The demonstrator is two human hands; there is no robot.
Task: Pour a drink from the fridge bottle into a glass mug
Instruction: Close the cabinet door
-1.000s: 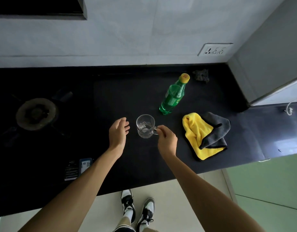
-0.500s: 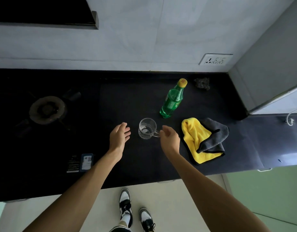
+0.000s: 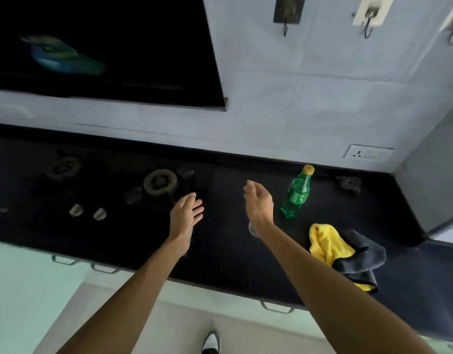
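Observation:
A green plastic bottle (image 3: 296, 194) with a yellow cap stands upright on the black counter (image 3: 233, 254), near the back wall. The glass mug (image 3: 252, 229) is almost fully hidden behind my right wrist; only a sliver of its rim shows. My right hand (image 3: 258, 200) hovers above the counter, left of the bottle, fingers relaxed and holding nothing. My left hand (image 3: 185, 215) floats further left, near the stove burner, fingers straight and empty.
A yellow and grey cloth (image 3: 345, 254) lies at the right on the counter. A gas stove with burners (image 3: 160, 181) and knobs (image 3: 87, 212) is at the left. A dark scrubber (image 3: 349, 183) sits by the wall, a socket (image 3: 368, 153) above it, hooks (image 3: 286, 14) higher up.
The view tilted up and shifted left. My right hand left the mug handle and rose toward the bottle's side; the mug is now hidden under my wrist. My left hand stayed open.

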